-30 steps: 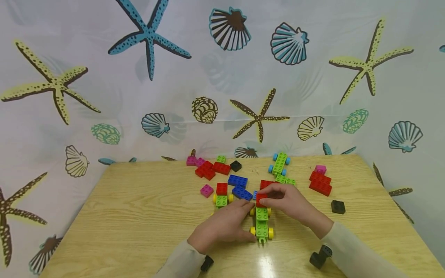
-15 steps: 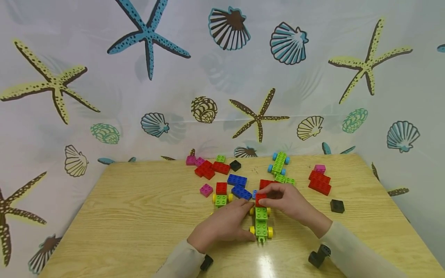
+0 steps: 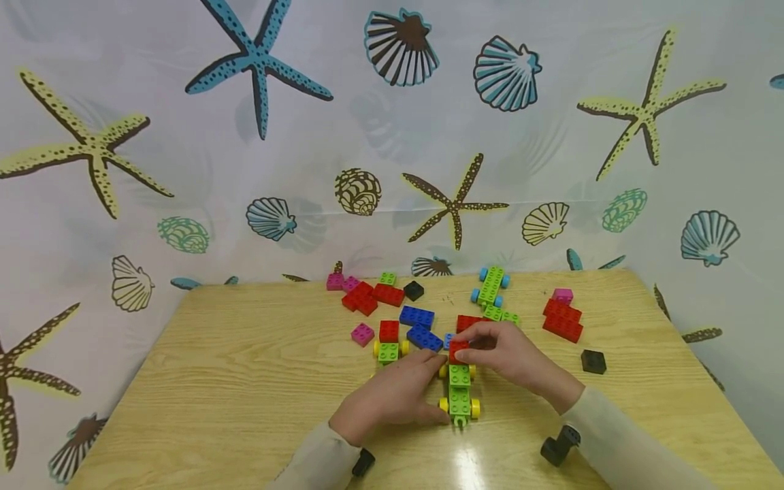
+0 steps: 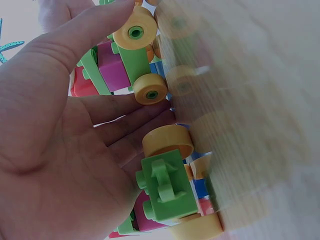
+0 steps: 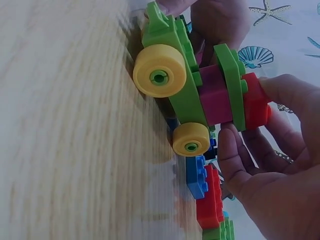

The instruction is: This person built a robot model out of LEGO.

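Looking down from the head view, a green plastic brick vehicle with yellow wheels is seen standing on the pale wooden table, near its front edge and between both hands. The left hand is laid against the vehicle's left side, fingers straight and close together. A small red plastic brick at the vehicle's far end is pinched by the curled fingers of the right hand. Loose red, blue, green, pink and black plastic bricks are scattered behind, and a second green wheeled piece with blue wheels is set near the seashell-printed backdrop.

In the left wrist view, the left hand is shown open, its fingers straight and lying along the vehicle, touching a yellow wheel.

In the right wrist view, the red brick is pinched between the thumb and fingertips of the right hand; it is seated on a green plate above a purple block.
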Motion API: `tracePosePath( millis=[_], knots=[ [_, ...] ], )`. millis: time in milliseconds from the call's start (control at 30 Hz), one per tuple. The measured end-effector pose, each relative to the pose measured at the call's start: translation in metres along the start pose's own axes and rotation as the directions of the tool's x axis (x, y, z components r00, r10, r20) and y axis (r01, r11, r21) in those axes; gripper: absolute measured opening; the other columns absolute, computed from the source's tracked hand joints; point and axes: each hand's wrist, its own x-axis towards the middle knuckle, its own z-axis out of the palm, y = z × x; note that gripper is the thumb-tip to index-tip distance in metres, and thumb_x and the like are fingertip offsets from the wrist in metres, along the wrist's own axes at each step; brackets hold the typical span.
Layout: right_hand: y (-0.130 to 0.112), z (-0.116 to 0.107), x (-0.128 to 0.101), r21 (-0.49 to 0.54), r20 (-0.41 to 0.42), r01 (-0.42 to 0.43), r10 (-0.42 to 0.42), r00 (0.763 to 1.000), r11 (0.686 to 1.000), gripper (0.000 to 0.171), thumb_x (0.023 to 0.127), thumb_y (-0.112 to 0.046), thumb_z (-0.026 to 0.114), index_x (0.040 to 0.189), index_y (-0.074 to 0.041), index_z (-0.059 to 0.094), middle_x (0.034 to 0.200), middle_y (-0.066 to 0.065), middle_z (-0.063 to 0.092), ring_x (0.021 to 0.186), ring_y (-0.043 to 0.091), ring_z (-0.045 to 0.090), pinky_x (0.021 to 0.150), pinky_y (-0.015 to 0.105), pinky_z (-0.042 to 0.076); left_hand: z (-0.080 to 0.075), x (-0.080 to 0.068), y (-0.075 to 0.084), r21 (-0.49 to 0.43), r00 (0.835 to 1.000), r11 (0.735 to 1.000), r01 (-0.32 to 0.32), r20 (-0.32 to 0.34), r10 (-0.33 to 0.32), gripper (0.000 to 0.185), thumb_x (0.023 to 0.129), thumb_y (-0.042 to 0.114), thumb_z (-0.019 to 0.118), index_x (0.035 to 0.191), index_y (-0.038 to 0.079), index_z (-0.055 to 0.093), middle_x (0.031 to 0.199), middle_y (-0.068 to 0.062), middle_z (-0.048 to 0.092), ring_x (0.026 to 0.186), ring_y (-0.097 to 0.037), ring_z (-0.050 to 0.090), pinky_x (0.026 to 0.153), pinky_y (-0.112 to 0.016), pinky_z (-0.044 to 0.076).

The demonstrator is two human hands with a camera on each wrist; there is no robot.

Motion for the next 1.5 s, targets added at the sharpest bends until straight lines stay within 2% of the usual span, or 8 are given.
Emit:
tracePosePath(
  millis=[233, 467, 667, 1067, 1333, 1500],
  knots=[
    [0.000, 0.002, -0.002, 0.021, -0.001, 0.006, -0.005, 1.000, 1.000, 0.029, 0.106, -0.026, 0.080, 0.130, -0.010, 0.079, 0.132, 0.011, 0.076, 0.112, 0.022, 0.072, 0.094, 0.022, 0.061, 0.000, 0.001, -0.001, 0.000, 1.000, 1.000, 0.003, 0.003, -0.003, 0.101, 0.091, 0.060, 0.090, 0.168, 0.009, 0.050, 0.170, -0.008, 0.056, 0.156, -0.027, 0.056, 0.130, -0.048, 0.049],
    [0.000, 0.008, 0.001, 0.027, -0.005, 0.041, -0.041, 0.999, 0.999, 0.040, 0.106, -0.025, 0.080, 0.140, -0.004, 0.074, 0.139, 0.014, 0.075, 0.115, 0.023, 0.072, 0.097, 0.021, 0.059, 0.000, 0.001, -0.001, -0.002, 1.000, 1.000, 0.004, 0.004, -0.004, 0.101, 0.091, 0.061, 0.090, 0.168, 0.010, 0.051, 0.170, -0.008, 0.056, 0.157, -0.026, 0.055, 0.130, -0.048, 0.050],
    [0.000, 0.011, 0.000, 0.068, -0.026, 0.017, -0.015, 1.000, 0.998, 0.040, 0.104, -0.025, 0.083, 0.136, -0.002, 0.076, 0.134, 0.015, 0.077, 0.112, 0.022, 0.074, 0.094, 0.021, 0.061, 0.001, 0.000, -0.001, 0.005, 1.000, 1.000, 0.001, 0.002, -0.001, 0.100, 0.091, 0.061, 0.090, 0.168, 0.011, 0.051, 0.168, -0.008, 0.057, 0.155, -0.026, 0.057, 0.129, -0.047, 0.051],
    [0.012, 0.014, 0.003, 0.063, -0.059, 0.032, -0.028, 0.998, 0.998, 0.039, 0.102, -0.025, 0.084, 0.136, -0.005, 0.079, 0.135, 0.011, 0.077, 0.111, 0.020, 0.070, 0.094, 0.021, 0.060, 0.001, 0.001, -0.001, 0.010, 1.000, 1.000, -0.006, -0.010, 0.006, 0.100, 0.090, 0.060, 0.091, 0.167, 0.010, 0.052, 0.165, -0.007, 0.059, 0.150, -0.025, 0.060, 0.127, -0.046, 0.052],
    [0.010, 0.013, 0.003, 0.070, -0.039, 0.039, -0.037, 0.999, 0.997, 0.044, 0.103, -0.026, 0.084, 0.140, -0.003, 0.074, 0.139, 0.014, 0.075, 0.116, 0.021, 0.073, 0.096, 0.019, 0.060, 0.001, 0.000, -0.002, -0.001, 1.000, 1.000, -0.005, -0.011, 0.005, 0.101, 0.091, 0.059, 0.090, 0.169, 0.010, 0.050, 0.165, -0.008, 0.058, 0.152, -0.025, 0.059, 0.128, -0.046, 0.051],
    [0.008, 0.009, -0.002, 0.078, -0.050, 0.031, -0.027, 0.998, 0.996, 0.037, 0.103, -0.024, 0.084, 0.135, -0.007, 0.077, 0.136, 0.013, 0.076, 0.118, 0.024, 0.074, 0.097, 0.019, 0.060, 0.000, 0.000, -0.001, 0.002, 1.000, 1.000, -0.003, -0.008, 0.003, 0.101, 0.091, 0.059, 0.090, 0.169, 0.009, 0.050, 0.166, -0.008, 0.058, 0.153, -0.026, 0.058, 0.129, -0.046, 0.050]
  ],
)
